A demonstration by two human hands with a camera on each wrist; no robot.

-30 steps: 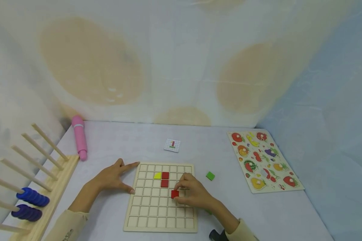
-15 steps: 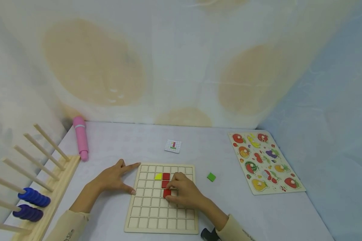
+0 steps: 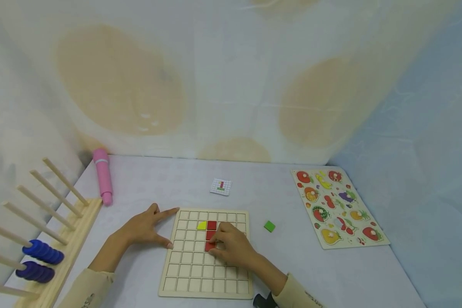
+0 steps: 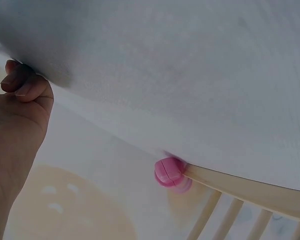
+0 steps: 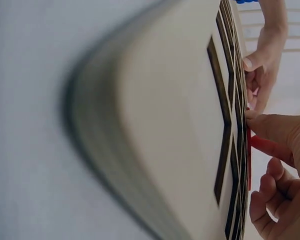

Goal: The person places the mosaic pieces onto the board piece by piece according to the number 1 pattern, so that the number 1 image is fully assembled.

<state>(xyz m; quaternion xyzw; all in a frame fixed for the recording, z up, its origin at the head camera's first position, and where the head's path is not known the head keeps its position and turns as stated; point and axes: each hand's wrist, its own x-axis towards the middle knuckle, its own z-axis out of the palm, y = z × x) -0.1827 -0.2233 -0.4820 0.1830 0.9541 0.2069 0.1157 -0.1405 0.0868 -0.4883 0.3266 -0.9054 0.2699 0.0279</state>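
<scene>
A wooden grid board [image 3: 207, 272] lies flat on the white table. My right hand [image 3: 234, 246] pinches a red square tile [image 3: 208, 247] between thumb and fingertips, low over a cell just below two red tiles [image 3: 211, 235] in a column. A yellow tile [image 3: 202, 225] sits left of the upper red one. My left hand [image 3: 148, 226] touches the board's left side, index finger stretched to the top corner and thumb lower on the edge. In the left wrist view its other fingers [image 4: 32, 87] curl loosely.
A green tile [image 3: 269, 226] lies right of the board, and a small pattern card [image 3: 221, 187] behind it. A fruit puzzle board [image 3: 346, 205] lies at right. At left stand a wooden peg rack [image 3: 82, 222] with blue rings [image 3: 42, 252] and a pink cylinder [image 3: 103, 177].
My right hand has moved left across the board with the red tile, bringing it below the red column. The left hand has kept its place at the board's edge.
</scene>
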